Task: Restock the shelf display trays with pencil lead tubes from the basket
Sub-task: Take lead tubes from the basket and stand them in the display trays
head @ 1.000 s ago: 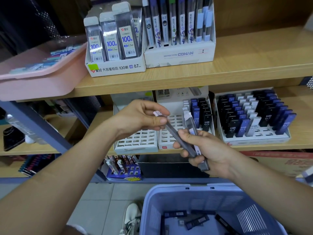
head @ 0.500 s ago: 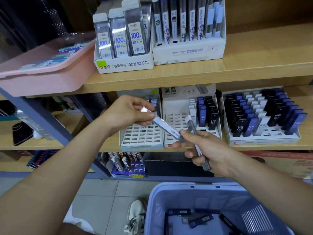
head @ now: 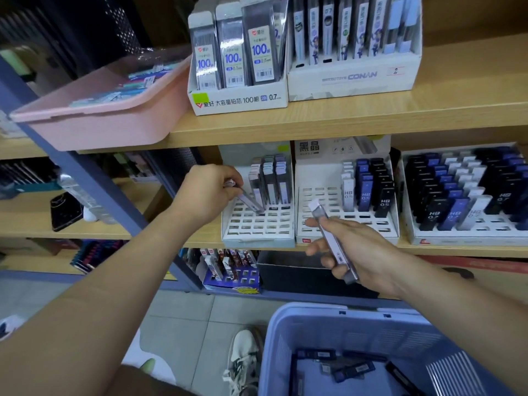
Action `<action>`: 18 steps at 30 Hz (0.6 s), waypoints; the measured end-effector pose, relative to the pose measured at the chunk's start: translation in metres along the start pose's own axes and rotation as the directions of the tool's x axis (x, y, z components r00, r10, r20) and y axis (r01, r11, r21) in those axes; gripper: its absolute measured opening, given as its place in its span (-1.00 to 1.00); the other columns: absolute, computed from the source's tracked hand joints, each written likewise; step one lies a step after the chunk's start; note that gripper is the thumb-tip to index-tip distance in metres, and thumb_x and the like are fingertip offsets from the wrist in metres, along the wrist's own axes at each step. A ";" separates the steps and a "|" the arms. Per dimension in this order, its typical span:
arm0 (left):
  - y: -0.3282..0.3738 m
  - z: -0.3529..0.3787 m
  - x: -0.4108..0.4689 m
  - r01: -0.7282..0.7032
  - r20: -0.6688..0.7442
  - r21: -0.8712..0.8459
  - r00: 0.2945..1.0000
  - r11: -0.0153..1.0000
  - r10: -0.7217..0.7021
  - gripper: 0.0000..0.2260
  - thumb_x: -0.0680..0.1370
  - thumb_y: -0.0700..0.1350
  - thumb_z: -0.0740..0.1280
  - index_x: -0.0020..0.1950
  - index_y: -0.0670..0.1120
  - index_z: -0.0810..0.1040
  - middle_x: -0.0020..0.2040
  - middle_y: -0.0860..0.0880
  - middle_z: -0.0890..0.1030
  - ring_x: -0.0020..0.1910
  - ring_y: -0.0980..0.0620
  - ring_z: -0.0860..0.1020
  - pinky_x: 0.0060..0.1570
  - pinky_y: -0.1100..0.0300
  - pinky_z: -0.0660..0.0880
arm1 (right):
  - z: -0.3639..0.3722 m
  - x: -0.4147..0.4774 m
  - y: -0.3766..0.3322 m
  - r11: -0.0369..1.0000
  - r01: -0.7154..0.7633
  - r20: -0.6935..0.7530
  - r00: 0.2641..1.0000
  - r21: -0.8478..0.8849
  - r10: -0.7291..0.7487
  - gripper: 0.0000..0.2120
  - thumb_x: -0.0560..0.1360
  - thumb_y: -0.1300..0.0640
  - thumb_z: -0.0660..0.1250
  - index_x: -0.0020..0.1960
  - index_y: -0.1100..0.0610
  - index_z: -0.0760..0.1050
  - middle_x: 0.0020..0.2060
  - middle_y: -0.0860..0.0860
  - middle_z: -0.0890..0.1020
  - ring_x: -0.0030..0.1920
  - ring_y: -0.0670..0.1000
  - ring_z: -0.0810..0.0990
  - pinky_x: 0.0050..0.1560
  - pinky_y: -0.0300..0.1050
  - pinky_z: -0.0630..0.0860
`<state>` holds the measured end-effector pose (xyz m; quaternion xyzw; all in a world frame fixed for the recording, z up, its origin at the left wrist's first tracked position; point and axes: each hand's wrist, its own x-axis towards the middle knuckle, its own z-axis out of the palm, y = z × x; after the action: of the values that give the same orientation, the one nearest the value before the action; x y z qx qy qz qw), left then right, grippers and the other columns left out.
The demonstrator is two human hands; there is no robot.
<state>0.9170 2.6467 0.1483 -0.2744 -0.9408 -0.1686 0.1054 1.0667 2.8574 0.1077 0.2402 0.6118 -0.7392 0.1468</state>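
At the bottom right of the frame a lavender basket [head: 371, 332] is seen, with dark lead tubes [head: 353, 372] lying loose on its floor. A white shoe [head: 243, 361] is planted on the tiles just to its left. Above the basket, the right hand [head: 365, 252] is held in front of the middle shelf. Its grip is curled round a clear tube [head: 333, 238] whose white cap is tilted up and to the left. Farther in, at centre frame, the left hand [head: 207, 192] is extended over the left tray [head: 257, 228]. A second tube [head: 251, 202] is pinched in its grip, slanted, with the lower end set at a slot just before the standing row of tubes [head: 271, 181] at the tray's back. The middle tray [head: 347, 227] and the fuller right tray [head: 463, 232] are ranged alongside. On the shelf above, a pink bin [head: 94, 124] is placed at the upper left.
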 end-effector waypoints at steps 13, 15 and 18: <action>-0.001 0.013 0.005 -0.153 0.057 0.053 0.987 0.987 0.150 -0.90 0.50 -0.12 0.41 -0.01 -0.07 0.65 -0.14 -0.04 0.67 -0.14 -0.02 0.61 -0.10 0.07 0.56 | -0.004 -0.004 -0.005 0.997 -0.028 -0.010 1.000 0.072 0.029 -0.68 0.64 0.00 0.18 0.19 0.17 0.57 -0.34 0.03 0.53 -0.56 -0.09 0.36 -0.62 -0.29 0.19; 0.001 0.013 0.005 -0.172 0.087 0.065 0.982 0.983 0.166 -0.90 0.50 -0.12 0.41 -0.01 -0.08 0.66 -0.15 -0.04 0.67 -0.13 -0.02 0.61 -0.10 0.07 0.55 | -0.005 -0.004 -0.005 0.997 -0.028 -0.008 1.000 0.068 0.029 -0.67 0.65 0.00 0.17 0.18 0.19 0.58 -0.36 0.02 0.52 -0.56 -0.09 0.36 -0.62 -0.29 0.19; 0.002 0.017 0.006 -0.170 0.143 0.068 0.977 0.983 0.159 -0.89 0.51 -0.14 0.40 0.01 -0.10 0.66 -0.13 -0.06 0.67 -0.10 -0.03 0.61 -0.08 0.09 0.53 | -0.006 -0.003 -0.005 0.997 -0.022 -0.010 1.000 0.080 0.023 -0.69 0.64 0.05 0.16 0.17 0.21 0.57 -0.38 0.03 0.48 -0.57 -0.08 0.35 -0.62 -0.28 0.20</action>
<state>0.9115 2.6575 0.1353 -0.3581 -0.9258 -0.1022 0.0650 1.0681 2.8638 0.1127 0.2567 0.5799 -0.7600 0.1423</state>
